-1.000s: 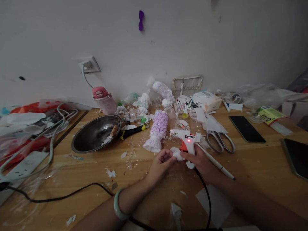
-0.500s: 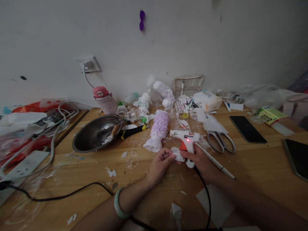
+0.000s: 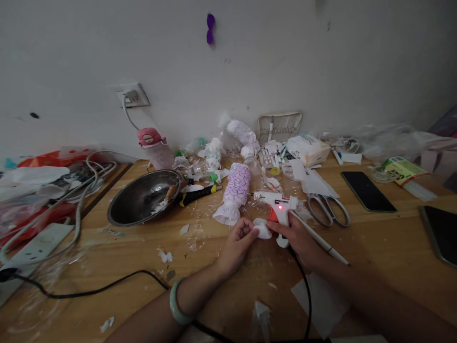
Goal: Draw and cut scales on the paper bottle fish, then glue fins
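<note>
Bowl (image 3: pixel 132 197) left of the glue gun (image 3: pixel 282 204), scissors (image 3: pixel 329 210) to its right

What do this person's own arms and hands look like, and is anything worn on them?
Both the left hand and the right hand are bare, without gloves. The forearms show no sleeves. A smooth, rounded, pale green bangle circles the left forearm; no bracelet shows on the right one.

Toward the bowl (image 3: pixel 128 202), the left hand (image 3: pixel 242 239) could pass over low paper scraps (image 3: pixel 184 229). A purple-patterned roll (image 3: pixel 237 185) blocks the way straight ahead; scissors (image 3: pixel 330 216) and a pen (image 3: pixel 323 241) crowd the glue gun's (image 3: pixel 282 209) right side.
</note>
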`<state>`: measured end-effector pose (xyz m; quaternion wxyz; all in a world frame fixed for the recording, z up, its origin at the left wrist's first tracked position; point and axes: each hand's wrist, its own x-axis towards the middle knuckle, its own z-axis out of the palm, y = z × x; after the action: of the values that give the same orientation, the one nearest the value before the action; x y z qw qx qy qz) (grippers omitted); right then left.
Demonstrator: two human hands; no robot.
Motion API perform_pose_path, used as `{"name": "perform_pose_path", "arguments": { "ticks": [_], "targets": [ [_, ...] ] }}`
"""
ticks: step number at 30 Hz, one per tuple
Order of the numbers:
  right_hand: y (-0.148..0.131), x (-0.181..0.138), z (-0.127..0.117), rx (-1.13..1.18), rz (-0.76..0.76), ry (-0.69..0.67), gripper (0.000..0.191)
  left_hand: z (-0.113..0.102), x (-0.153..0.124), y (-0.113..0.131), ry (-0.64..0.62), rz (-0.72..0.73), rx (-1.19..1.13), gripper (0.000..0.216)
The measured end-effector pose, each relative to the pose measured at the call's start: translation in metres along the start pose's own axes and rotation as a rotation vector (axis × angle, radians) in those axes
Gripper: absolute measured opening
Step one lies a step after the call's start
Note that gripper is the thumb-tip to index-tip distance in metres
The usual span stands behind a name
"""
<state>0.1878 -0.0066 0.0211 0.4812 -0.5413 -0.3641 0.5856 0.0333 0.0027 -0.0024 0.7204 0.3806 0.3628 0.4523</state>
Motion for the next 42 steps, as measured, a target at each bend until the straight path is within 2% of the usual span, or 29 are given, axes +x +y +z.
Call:
{"name": "perform_pose_path", "arguments": {
  "ticks": [4,9,17,22,29,34,42],
  "targets": [
    [-0.004,-0.002,0.003,0.076,0.048,0.020,0.028,0.000,0.001,-0.001,-0.026,-0.003,-0.099,0.039],
    [0.002,-0.002,0.001,0.055,0.058,-0.065,0.034,0.000,0.002,-0.002,-0.035,0.022,-0.217,0.037],
    [0.004,0.001,0.000,0.057,0.025,-0.128,0.030,-0.002,0.003,-0.006,-0.011,0.044,-0.220,0.034],
    [0.002,-0.001,0.001,0.056,0.032,-0.129,0.035,-0.003,0.003,-0.006,0.031,0.055,-0.168,0.037],
    [0.001,0.000,0.000,-0.070,-0.030,-0.119,0.030,-0.007,0.004,-0.008,0.071,0.082,-0.005,0.040],
    [0.009,0.003,-0.007,-0.305,-0.116,-0.048,0.026,-0.004,0.001,-0.004,0.067,0.088,0.082,0.041],
    [0.015,0.005,-0.012,-0.380,-0.155,-0.007,0.027,-0.003,-0.001,-0.007,-0.043,0.002,0.041,0.041]
  ]
}}
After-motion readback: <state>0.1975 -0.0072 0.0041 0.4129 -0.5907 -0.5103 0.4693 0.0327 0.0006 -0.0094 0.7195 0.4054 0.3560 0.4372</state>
